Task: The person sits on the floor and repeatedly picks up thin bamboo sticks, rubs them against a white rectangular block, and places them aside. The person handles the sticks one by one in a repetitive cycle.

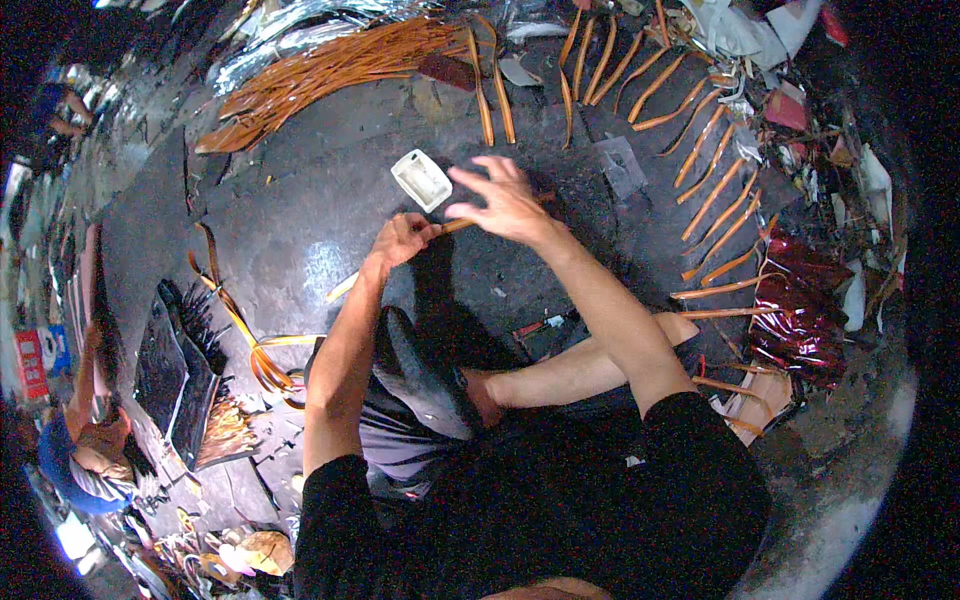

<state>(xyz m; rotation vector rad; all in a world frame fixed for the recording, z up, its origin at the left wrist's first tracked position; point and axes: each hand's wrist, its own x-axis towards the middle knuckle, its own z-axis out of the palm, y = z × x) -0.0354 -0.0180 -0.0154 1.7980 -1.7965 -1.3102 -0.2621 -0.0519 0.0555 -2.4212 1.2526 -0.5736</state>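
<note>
My left hand (405,238) is closed in a pinch on a flat orange-brown strip (458,226). The strip lies across the dark floor in front of me, its paler end (343,287) showing beside my left forearm. My right hand (503,204) is over the strip's other part, slightly blurred, with its fingers spread and nothing visible in them. Just beyond both hands stands a small white rectangular tray (424,181), close to my right fingertips. What lies under my right palm is hidden.
Similar strips (706,145) lie in an arc at the right, near dark red plastic film (797,305). A large strip bundle (325,80) lies at the far left. Black sheeting (180,370) and looped strips (262,360) are left. Another person (90,450) sits at the lower left.
</note>
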